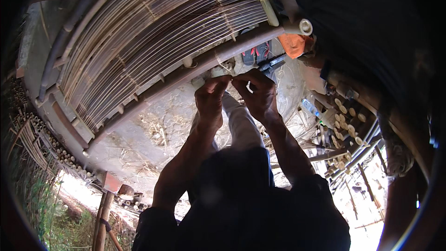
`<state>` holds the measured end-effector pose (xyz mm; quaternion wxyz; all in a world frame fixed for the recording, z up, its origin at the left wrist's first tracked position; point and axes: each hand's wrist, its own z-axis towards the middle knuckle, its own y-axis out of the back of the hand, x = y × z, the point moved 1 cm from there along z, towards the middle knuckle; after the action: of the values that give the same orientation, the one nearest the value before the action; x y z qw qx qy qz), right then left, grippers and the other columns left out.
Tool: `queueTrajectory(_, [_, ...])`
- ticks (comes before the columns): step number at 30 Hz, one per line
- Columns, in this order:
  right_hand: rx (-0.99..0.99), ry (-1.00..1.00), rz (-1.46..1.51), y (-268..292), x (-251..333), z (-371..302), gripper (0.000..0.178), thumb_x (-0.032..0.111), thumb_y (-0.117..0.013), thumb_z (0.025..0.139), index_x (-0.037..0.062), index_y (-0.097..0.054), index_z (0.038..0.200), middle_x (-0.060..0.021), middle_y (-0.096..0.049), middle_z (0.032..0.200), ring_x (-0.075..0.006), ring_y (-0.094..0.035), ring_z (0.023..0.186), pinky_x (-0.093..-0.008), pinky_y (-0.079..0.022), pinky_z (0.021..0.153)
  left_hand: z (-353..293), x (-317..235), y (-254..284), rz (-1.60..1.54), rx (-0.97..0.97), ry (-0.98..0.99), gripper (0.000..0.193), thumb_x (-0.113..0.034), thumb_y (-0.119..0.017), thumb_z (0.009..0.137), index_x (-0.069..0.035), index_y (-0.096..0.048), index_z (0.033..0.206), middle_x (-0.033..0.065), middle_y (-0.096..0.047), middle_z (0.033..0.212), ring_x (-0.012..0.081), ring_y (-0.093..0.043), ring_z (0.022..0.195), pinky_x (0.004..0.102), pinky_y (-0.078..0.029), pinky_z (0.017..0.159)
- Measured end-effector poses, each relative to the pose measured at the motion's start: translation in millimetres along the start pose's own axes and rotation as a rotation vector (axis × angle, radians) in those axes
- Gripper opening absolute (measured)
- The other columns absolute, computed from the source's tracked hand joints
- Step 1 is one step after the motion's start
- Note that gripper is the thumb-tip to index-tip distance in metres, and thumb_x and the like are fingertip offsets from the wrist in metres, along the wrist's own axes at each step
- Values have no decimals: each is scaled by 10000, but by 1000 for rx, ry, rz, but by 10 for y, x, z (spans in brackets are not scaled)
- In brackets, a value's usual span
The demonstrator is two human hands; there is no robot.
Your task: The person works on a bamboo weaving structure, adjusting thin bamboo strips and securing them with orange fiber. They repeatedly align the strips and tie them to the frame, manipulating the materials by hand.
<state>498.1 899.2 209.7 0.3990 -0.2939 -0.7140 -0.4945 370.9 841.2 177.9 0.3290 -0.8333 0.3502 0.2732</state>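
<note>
My left hand (210, 100) and my right hand (258, 94) meet in front of me, fingertips pinched close together. Whatever lies between the fingers is too small to make out. Just beyond them, a thin pale strand (224, 66) hangs by the thick bamboo pole (186, 73), the front rail of a bamboo frame. Across that frame runs a panel of narrow bamboo slats (172, 32), bound with cross ties. Neither hand touches the slats.
Dark sandals with red straps (255, 53) and an orange bag (292, 44) lie beyond my right hand. A plastic bottle (310, 107) and stacked cut bamboo (346, 123) are at the right. Fibre scraps (155, 130) litter the floor. At the lower left stands a wooden post (103, 221).
</note>
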Motion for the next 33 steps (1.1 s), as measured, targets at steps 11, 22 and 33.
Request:
queueTrajectory(11, [-157, -297, -739, -454, -3017, 1489, 184, 287, -575, 850, 164, -712, 843, -120, -708, 847, -344, -685, 818, -465, -539, 719, 2515, 1816, 542, 1224, 41, -324, 297, -251, -535, 949, -61, -673, 1130, 206, -666, 1104, 344, -652, 1009, 402, -513, 871])
queueTrajectory(22, [524, -444, -48, -1107, -3246, 1811, 263, 246, -594, 882, -16, -608, 908, -155, -607, 637, -200, -585, 513, -348, -472, 505, 3414, 2734, 810, 1431, 212, -440, 240, -291, -545, 885, -102, -627, 1008, 176, -676, 956, 400, -662, 858, 498, -554, 703])
queueTrajectory(33, [803, -1053, 232, -918, -3148, 2100, 251, 403, -620, 898, 161, -558, 923, -9, -432, 547, -81, -230, 401, -267, -204, 412, 3083, 2357, 193, 1442, -289, -220, 404, -498, -622, 770, -135, -678, 938, 114, -704, 893, 333, -668, 911, 542, -402, 928])
